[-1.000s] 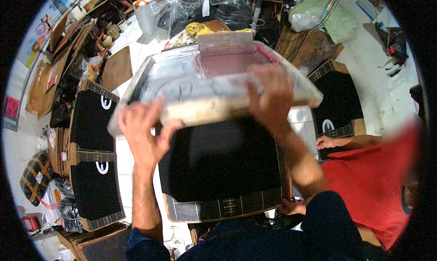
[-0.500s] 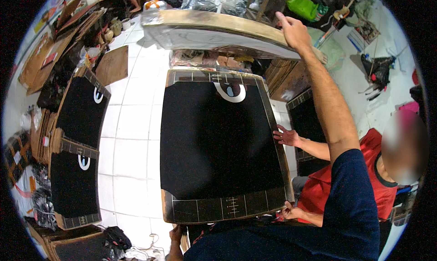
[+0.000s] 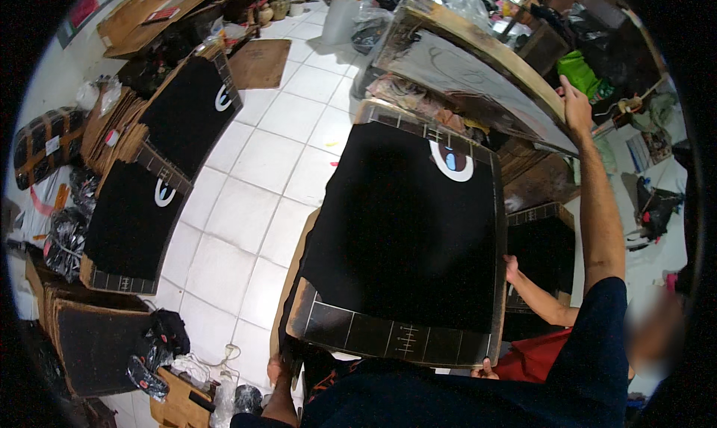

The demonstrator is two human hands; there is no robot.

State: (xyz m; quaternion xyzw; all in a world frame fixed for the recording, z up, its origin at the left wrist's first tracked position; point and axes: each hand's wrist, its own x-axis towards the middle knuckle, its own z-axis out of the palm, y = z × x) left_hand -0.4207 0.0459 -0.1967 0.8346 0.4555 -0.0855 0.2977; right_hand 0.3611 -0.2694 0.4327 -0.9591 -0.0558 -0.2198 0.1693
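My right hand [image 3: 573, 108] is raised, closed on the upper edge of a wooden printing screen frame [image 3: 478, 32]. The frame stands tilted on its long side at the far end of a board. In front of me lies that board, covered in black cloth [image 3: 403, 241] with a white-ringed eye print [image 3: 453, 159] near its far edge. Ruled lines mark the board's bare end [image 3: 388, 335]. Low at the left, my left hand [image 3: 276, 370] is closed on the edge of a second board [image 3: 300, 237], which shows from underneath. My body partly hides that hand.
At right, a co-worker in a red shirt [image 3: 526, 359] holds the top board's right edge and near corner. Two cloth-covered boards with eye prints [image 3: 183, 107] lean at left. Stacked boards [image 3: 97, 346] and bags are nearby. White tiled floor [image 3: 239, 196] runs between.
My view has swung to the right. The screen frame has tilted more steeply. A second board now shows under the first, and the co-worker's upper hand has closed on the top board's edge.
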